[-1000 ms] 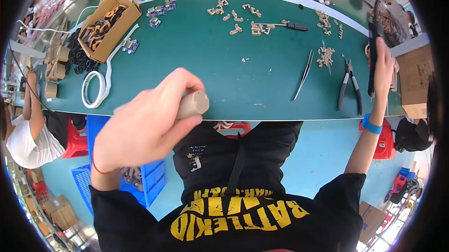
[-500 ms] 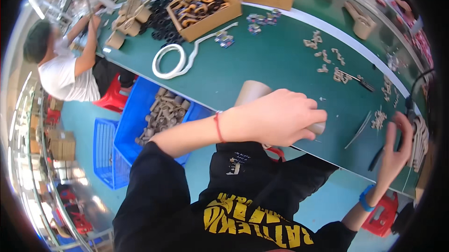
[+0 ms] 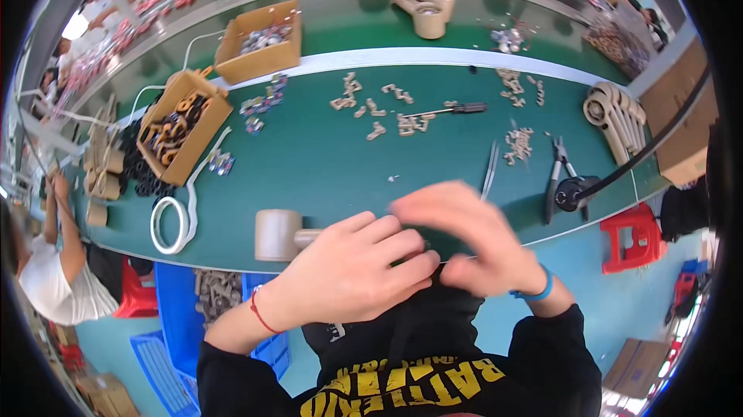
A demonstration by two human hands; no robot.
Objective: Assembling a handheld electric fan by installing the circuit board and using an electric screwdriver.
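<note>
A beige plastic housing (image 3: 277,236), with a round barrel and a narrower handle, lies at the near edge of the green table. My left hand (image 3: 357,268) curls its fingers around the handle, which it mostly hides. Close beside it, my right hand (image 3: 472,243) has its fingers stretched out and its thumb apart. Motion blurs that hand, and nothing shows in it. A pair of tweezers (image 3: 491,171) and a pile of small beige parts (image 3: 518,146) lie beyond my right hand.
Pliers (image 3: 559,165) and a black corded tool (image 3: 576,192) lie at the right, near several stacked beige housings (image 3: 615,119). A screwdriver (image 3: 464,108) rests among small clips. Cardboard boxes (image 3: 186,126) and a tape roll (image 3: 169,225) stand left; a blue bin (image 3: 176,316) is below.
My right hand has come from the table's right side to beside my left hand. The left hand still holds the housing, now with its barrel pointing left. The view has turned right.
</note>
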